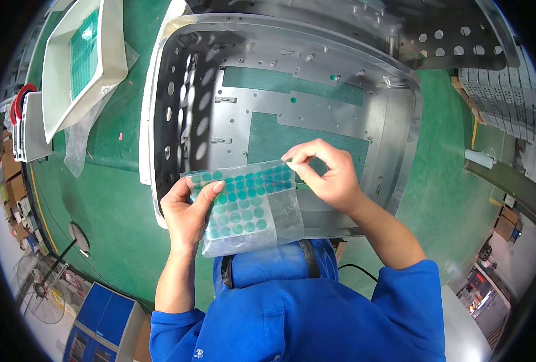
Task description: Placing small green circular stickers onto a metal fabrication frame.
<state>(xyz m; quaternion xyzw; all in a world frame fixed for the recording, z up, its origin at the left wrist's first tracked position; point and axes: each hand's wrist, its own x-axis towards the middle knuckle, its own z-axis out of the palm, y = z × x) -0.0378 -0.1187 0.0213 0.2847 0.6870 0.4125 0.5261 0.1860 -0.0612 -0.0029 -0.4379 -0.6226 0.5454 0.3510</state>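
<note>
My left hand [186, 208] grips the left side of a clear sheet of round green stickers [242, 196], its thumb lying over the front. Rows of green dots cover much of the sheet, while bare backing shows at its lower right. At the sheet's upper right corner, my right hand [328, 175] pinches thumb and forefinger together, with a bit of green sticker showing at the tips. Just beyond both hands lies a large grey metal housing [232, 130] with holes and studs. Two green dots are on its inner face, one of them a green sticker [293, 100].
A white bin [114, 60] holding green sheets stands at the far left, with a clear plastic bag [78, 142] under it. Another perforated metal part [455, 39] rises at the far right. Stacked metal panels [503, 90] stand beyond the green table's right side.
</note>
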